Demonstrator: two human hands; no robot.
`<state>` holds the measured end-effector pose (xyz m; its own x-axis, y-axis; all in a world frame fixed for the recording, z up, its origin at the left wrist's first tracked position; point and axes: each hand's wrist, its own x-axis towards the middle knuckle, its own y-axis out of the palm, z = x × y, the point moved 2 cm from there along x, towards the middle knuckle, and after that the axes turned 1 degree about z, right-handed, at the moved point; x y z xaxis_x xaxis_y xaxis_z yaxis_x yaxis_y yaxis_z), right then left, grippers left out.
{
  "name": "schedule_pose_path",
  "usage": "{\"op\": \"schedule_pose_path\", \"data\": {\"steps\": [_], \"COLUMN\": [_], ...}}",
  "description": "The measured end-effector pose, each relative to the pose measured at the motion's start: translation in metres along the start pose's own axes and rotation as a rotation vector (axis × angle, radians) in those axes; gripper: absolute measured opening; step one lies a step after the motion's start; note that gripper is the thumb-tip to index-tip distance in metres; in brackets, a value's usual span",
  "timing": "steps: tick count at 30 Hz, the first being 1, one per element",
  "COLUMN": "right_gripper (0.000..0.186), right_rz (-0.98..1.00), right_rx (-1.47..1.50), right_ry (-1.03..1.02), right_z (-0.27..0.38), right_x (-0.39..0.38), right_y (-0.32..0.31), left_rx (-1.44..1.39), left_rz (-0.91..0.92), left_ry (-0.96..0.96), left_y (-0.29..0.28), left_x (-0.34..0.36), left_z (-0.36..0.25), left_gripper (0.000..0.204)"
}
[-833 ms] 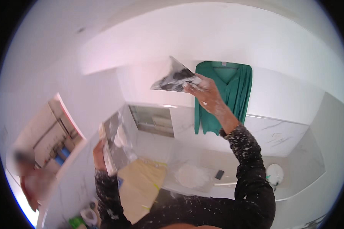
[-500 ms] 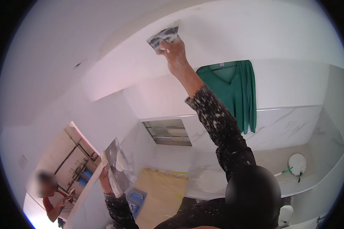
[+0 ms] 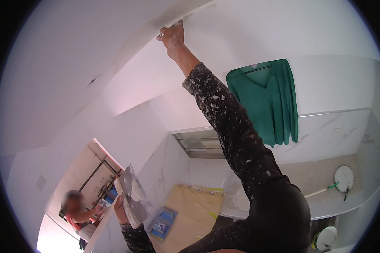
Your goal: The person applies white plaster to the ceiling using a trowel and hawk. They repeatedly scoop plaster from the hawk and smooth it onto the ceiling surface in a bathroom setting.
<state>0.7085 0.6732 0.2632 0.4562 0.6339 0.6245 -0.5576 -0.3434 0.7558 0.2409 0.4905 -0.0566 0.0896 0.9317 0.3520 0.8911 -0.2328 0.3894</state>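
Observation:
Raised high, my right hand (image 3: pixel 173 39) is closed round a putty knife (image 3: pixel 178 23). The knife's blade is seen nearly edge-on against the corner where the white wall meets the ceiling, and the fingers hide much of it. At the lower left, my left hand (image 3: pixel 120 206) grips the pale handle of a plastering trowel (image 3: pixel 144 207). White putty (image 3: pixel 138 189) sits on its broad metal plate. Both dark sleeves are spattered with white. Damp-looking grey patches (image 3: pixel 164 17) mark the ceiling beside my right hand.
A green long-sleeved top (image 3: pixel 264 101) hangs on the wall, right of my raised arm. Below are a tan sheet (image 3: pixel 194 211) with a blue package (image 3: pixel 162 223), a small window (image 3: pixel 200 145) and a round white lid-like disc (image 3: pixel 344 178). Another person (image 3: pixel 78 215) stands beyond an opening at left.
My right hand has moved up and left, and the putty knife has turned from face-on to nearly edge-on at the ceiling corner. The view has shifted slightly; the trowel stays in my left hand.

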Motion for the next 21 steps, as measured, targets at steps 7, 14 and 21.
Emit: {"op": "schedule_pose_path", "data": {"steps": [7,14,21], "right_gripper": [0.030,0.039,0.051], "right_rz": [0.076,0.255,0.097], "right_rx": [-1.326,-2.299,-2.581], "right_ry": [-0.361,-0.573,-0.604], "right_z": [-0.030,-0.049,-0.104], "right_x": [0.059,0.077,-0.028], "right_y": [-0.012,0.006,0.095], "left_rx": [0.024,0.145,-0.081], "left_rz": [-0.088,-0.107,0.018], "left_ry": [-0.015,0.066,0.013], "left_y": [-0.013,-0.026,-0.017], "left_x": [-0.002,0.001,0.003], "left_z": [0.001,0.005,0.006], "left_gripper": [0.043,0.046,0.049]}}
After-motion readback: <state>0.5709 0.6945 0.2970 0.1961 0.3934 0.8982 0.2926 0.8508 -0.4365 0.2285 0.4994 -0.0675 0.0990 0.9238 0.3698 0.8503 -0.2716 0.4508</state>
